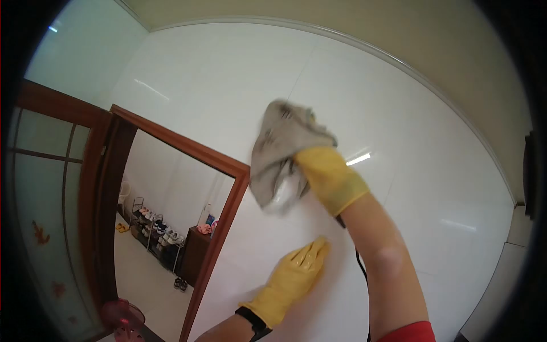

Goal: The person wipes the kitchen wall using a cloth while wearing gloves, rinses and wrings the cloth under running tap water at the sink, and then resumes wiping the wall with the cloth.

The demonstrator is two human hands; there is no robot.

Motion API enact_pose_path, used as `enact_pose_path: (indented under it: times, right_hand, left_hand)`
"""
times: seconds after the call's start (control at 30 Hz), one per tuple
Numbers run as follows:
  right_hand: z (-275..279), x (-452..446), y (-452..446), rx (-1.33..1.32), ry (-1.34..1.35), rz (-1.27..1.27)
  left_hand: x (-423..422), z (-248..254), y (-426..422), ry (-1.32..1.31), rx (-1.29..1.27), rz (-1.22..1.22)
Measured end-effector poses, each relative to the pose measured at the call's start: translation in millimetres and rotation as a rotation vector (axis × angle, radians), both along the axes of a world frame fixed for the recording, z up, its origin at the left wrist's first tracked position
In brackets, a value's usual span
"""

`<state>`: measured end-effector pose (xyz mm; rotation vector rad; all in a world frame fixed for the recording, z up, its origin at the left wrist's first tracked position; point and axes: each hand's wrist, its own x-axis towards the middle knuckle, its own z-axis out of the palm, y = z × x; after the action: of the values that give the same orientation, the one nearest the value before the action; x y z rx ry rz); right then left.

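Note:
My right hand (327, 171), in a yellow rubber glove, is raised against the white wall (364, 114) with a grey-brown cloth (270, 148) bunched in its grip. The cloth hangs to the left of the glove, near the upper right corner of the door frame, and is blurred. Lower down, my left hand (299, 273) is also in a yellow glove, with a black band at its wrist. It rests on or close to the wall, fingers together and pointing up; nothing shows in it.
A brown wooden door frame (182, 149) opens onto a room with a shoe rack (156, 231) and a brown cabinet (196, 251). A glass-paned door (45, 188) stands at the left. A pink object (122, 316) is at the bottom left. A dark cord hangs by my right arm.

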<state>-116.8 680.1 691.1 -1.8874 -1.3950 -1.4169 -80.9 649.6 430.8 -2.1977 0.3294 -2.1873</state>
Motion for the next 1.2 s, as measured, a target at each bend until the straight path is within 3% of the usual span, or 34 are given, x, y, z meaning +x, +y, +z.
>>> enact_pose_path:
  times: [0.07,0.1,0.13,0.17,0.3,0.33,0.37,0.43,0.47,0.5,0.53,0.57,0.63,0.67,0.77,0.9,1.0,1.13,1.2]
  right_hand:
    - [-42,46,20,-0.219,0.082,0.129]
    - [-76,33,7,-0.278,-0.054,0.207]
    - [-87,-21,-35,-0.496,0.114,0.265]
    - [-119,22,-10,-0.498,0.119,0.488]
    - [-196,26,-68,-0.48,0.039,0.294]
    - [-206,31,-88,-0.469,0.048,0.275]
    - [-212,36,-105,-0.444,0.063,0.259]
    - [-207,55,-147,-0.318,0.114,0.223]
    - [-193,68,-168,-0.199,0.194,0.217]
    - [-178,97,-186,-0.078,0.355,0.413]
    - [-182,141,-207,0.206,0.596,0.637]
    - [-152,157,-237,0.358,0.51,0.387]
    - [-99,162,-294,0.383,0.281,-0.488]
    - [-82,161,-318,0.367,0.313,-0.76]
    - [-59,146,-343,0.273,0.448,-1.156]
    - [-35,124,-282,0.203,0.374,-1.141]
    - [-35,96,-195,0.113,0.22,-0.937]
    - [-114,52,-83,-0.123,0.151,-0.402]
    - [-164,42,-52,-0.397,0.098,-0.274]
  left_hand:
    - [-5,-11,-2,-0.006,0.006,-0.027]
    - [-13,-21,-4,-0.003,0.003,-0.035]
    - [-24,-33,-7,0.011,0.005,-0.035]
    - [-39,-54,-11,0.042,0.01,-0.033]
    - [-120,-154,6,0.276,0.134,-0.147]
    - [-134,-194,21,0.376,-0.04,-0.096]
    - [-171,-196,35,0.347,-0.076,0.025]
    - [-238,-216,62,0.553,-0.449,0.526]
    - [-273,-233,94,0.501,-0.742,0.453]
    - [-321,-203,83,0.435,-0.76,0.446]
    - [-364,-233,119,0.269,-0.76,0.478]
    - [-404,-263,151,0.097,-0.759,0.505]
    - [-455,-217,104,0.007,-0.633,0.712]
    - [-467,-185,72,0.004,-0.624,0.718]
    - [-473,-124,1,0.047,-0.714,0.882]
    - [-472,-113,-16,0.072,-0.715,0.839]
    - [-445,-111,-24,0.096,-0.815,0.559]
    - [-378,-117,-30,0.164,-0.75,0.452]
    - [-345,-120,-28,0.296,-0.657,0.277]
